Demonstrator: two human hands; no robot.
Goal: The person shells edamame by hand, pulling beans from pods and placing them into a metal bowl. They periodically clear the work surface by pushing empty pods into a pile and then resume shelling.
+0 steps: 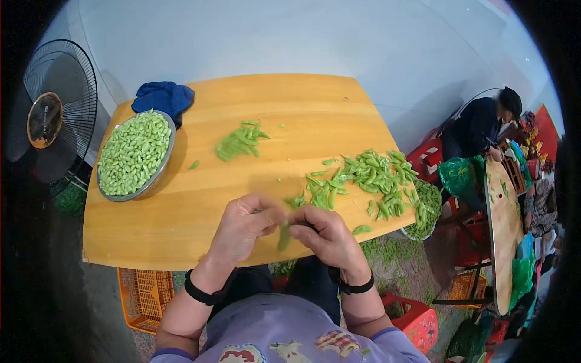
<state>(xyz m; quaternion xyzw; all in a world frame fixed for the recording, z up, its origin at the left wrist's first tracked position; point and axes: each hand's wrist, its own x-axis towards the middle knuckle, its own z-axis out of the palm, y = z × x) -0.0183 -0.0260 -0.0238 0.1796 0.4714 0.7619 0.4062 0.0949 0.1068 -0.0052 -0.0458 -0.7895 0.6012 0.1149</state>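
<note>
Above the front edge of the table, my left hand (245, 227) and my right hand (330, 239) meet almost fingertip to fingertip. Both have curled fingers with thumbs pressed in. Between them a green bean pod (283, 236), smeared by motion, hangs by my right fingertips. What my left fingers pinch is blurred. A dark band or cover shows at my right fingers. Just beyond my right hand lies a loose heap of green bean pods (369, 175). Farther left is a smaller pile of pods (241, 142), partly blurred. A metal bowl (171, 145) at the left is heaped with shelled green beans (134, 154).
A blue cloth (163, 100) lies behind the bowl on the wooden table (290, 100). Left stands a fan (54, 115). Below are an orange crate (145, 296) and a red stool (414, 323). A pod-filled basin (426, 212) stands right; another person (478, 130) sits beyond.
</note>
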